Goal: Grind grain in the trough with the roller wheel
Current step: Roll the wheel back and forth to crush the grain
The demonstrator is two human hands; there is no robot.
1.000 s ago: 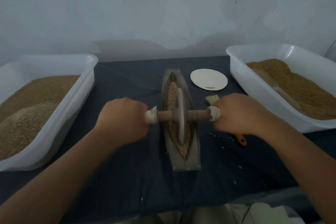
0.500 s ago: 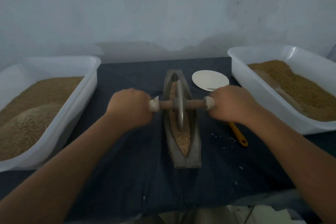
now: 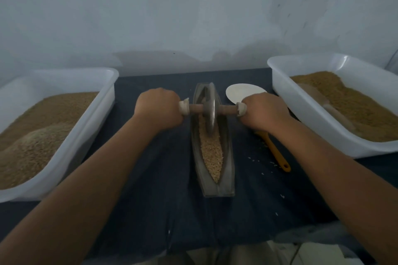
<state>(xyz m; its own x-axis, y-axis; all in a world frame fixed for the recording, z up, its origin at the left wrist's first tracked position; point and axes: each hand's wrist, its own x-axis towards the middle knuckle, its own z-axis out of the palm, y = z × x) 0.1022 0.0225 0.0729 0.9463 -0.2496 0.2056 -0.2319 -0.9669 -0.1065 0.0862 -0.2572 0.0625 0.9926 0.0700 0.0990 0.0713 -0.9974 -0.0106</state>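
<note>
Plate point(image 3: 241, 93) and yellow-handled tool point(image 3: 277, 155) lie beside right tub point(image 3: 312, 127).

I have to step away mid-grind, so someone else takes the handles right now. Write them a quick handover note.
Left hand grips the left handle of the roller wheel; right hand grips the right handle. The wheel stands at the far end of the trough. Grain in the near stretch looks coarse, so grinding seems unfinished. Left: probably roll back toward you and keep passing over it.

Dim, flat, bluish light leaves my view soft, the left tub point(image 3: 92, 127) and right tub point(image 3: 301, 118) bowing outward at the edges.
</note>
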